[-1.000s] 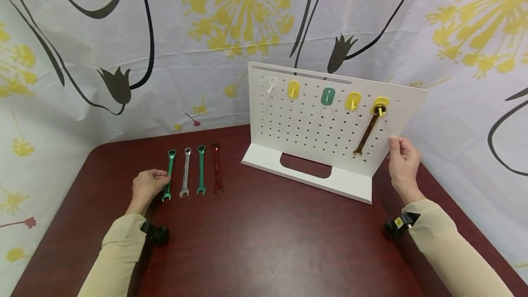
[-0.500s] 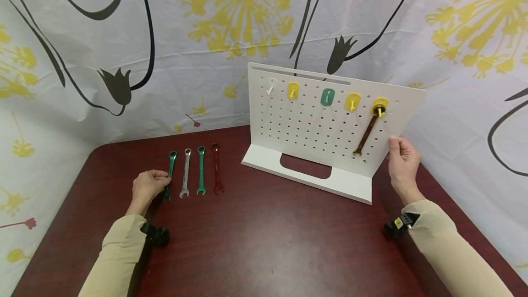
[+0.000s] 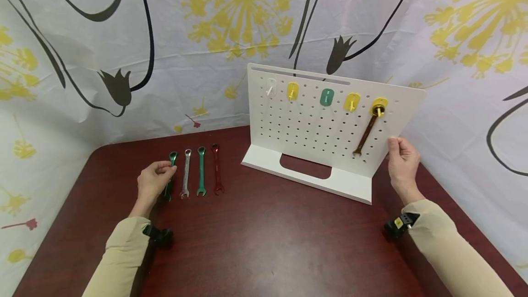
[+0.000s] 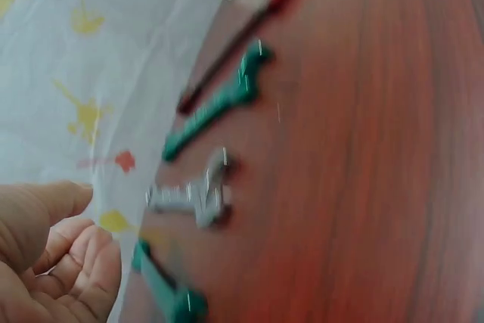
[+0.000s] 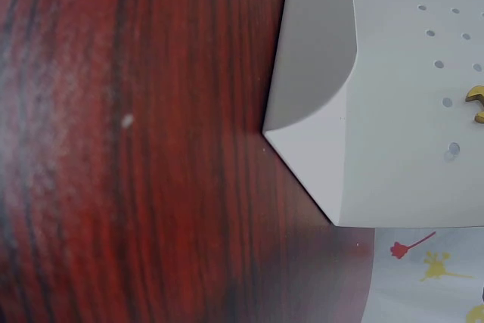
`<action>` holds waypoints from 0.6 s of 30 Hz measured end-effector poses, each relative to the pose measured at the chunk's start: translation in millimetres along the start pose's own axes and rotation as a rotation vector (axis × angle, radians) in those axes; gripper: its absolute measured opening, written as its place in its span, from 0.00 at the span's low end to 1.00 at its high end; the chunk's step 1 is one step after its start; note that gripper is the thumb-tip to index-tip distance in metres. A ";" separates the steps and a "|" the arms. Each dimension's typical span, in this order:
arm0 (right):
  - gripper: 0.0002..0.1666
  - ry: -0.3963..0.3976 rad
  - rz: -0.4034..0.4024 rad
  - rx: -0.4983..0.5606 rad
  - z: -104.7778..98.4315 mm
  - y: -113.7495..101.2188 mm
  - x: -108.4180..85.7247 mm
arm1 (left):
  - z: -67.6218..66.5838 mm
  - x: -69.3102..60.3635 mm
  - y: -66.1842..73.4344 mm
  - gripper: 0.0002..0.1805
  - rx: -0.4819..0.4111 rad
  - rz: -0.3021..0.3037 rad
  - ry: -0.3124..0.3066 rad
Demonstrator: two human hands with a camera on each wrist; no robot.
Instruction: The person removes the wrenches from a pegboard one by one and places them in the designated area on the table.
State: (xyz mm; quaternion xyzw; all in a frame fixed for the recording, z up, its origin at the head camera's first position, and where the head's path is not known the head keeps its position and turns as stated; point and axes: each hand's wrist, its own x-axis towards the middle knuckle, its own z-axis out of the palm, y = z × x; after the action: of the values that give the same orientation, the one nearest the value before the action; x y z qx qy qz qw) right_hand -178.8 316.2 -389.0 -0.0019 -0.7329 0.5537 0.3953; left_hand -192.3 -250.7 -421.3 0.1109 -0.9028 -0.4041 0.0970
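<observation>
My left hand [image 3: 154, 180] hovers over the leftmost green combination wrench [image 3: 173, 155], hiding its middle. In the left wrist view a gap parts the thumb from the loosely bent fingers [image 4: 94, 266], and nothing sits between them. To the right lie a silver wrench [image 3: 186, 173], a second green wrench [image 3: 201, 171] and a red wrench [image 3: 217, 168], all side by side. My right hand [image 3: 404, 164] grips the right edge of a white pegboard [image 3: 402, 104], thumb on the front. From the board's rightmost yellow hook [image 3: 381, 101] hangs a gold-brown wrench [image 3: 366, 136], slanting down-left.
Left of that wrench the board carries a white hook [image 3: 271, 87], a yellow hook [image 3: 293, 90], a green hook [image 3: 327, 97] and another yellow hook [image 3: 352, 101]. Its base [image 3: 346, 184] stands on the dark red table [image 3: 268, 242]. A patterned cloth [image 3: 173, 58] hangs behind.
My left hand has come off the leftmost green wrench, moving up and slightly right. That wrench has shifted a little to the right. The right hand keeps its grip on the pegboard.
</observation>
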 end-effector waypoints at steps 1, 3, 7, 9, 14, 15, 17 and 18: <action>0.20 -0.003 -0.002 0.001 0.1 0.0 0.3 | 2.8 -0.8 4.4 0.22 -0.037 0.001 -0.007; 0.20 -0.003 -0.005 -0.001 0.2 -0.3 0.4 | 9.1 -2.6 14.0 0.22 -0.114 0.004 -0.025; 0.20 0.001 -0.001 -0.009 0.0 -0.9 0.4 | 25.1 -7.5 34.3 0.21 -0.222 0.040 -0.051; 0.21 0.001 0.004 -0.010 -0.4 -1.0 0.4 | 34.3 -11.3 44.7 0.21 -0.275 0.059 -0.068; 0.20 -0.003 0.009 -0.009 -0.7 -1.9 0.2 | 61.0 -24.0 72.3 0.20 -0.462 0.077 -0.138; 0.20 -0.005 0.010 -0.009 -0.7 -2.0 0.1 | 67.1 -26.8 78.2 0.19 -0.500 0.084 -0.144; 0.20 -0.008 0.011 -0.009 -0.7 -2.0 0.0 | 79.4 -31.9 90.0 0.18 -0.554 0.103 -0.156; 0.20 -0.010 0.011 -0.011 -0.8 -1.8 -0.2 | 85.6 -34.5 96.0 0.18 -0.585 0.116 -0.160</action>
State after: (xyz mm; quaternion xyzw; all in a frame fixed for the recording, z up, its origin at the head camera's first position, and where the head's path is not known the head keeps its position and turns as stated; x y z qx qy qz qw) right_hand -177.4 316.0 -387.6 -0.0052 -0.7379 0.5517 0.3886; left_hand -193.6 -118.2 -408.1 -0.0058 -0.7578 -0.6479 0.0763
